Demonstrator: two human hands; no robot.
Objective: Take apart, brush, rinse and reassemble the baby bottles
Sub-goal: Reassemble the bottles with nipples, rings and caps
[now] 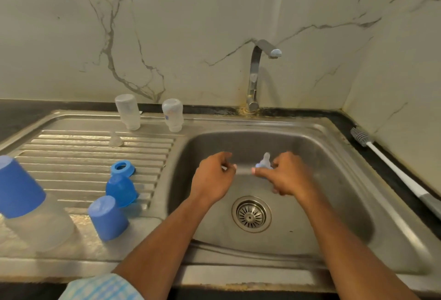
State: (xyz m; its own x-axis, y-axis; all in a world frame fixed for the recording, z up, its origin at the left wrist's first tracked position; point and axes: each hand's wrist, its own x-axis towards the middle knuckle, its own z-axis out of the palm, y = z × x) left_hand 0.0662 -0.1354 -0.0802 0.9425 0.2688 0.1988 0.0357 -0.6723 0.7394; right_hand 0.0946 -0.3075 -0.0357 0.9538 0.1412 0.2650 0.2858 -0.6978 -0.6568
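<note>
Head view looks down into the steel sink, over whose basin the left hand hovers with fingers curled, too blurred to tell if it holds anything, just beside the right hand, whose thumb and fingers pinch a clear teat.

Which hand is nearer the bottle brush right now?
Right. The right hand, pinching a nipple over the sink basin, is left of the bottle brush on the counter; the left hand is farther left.
</note>
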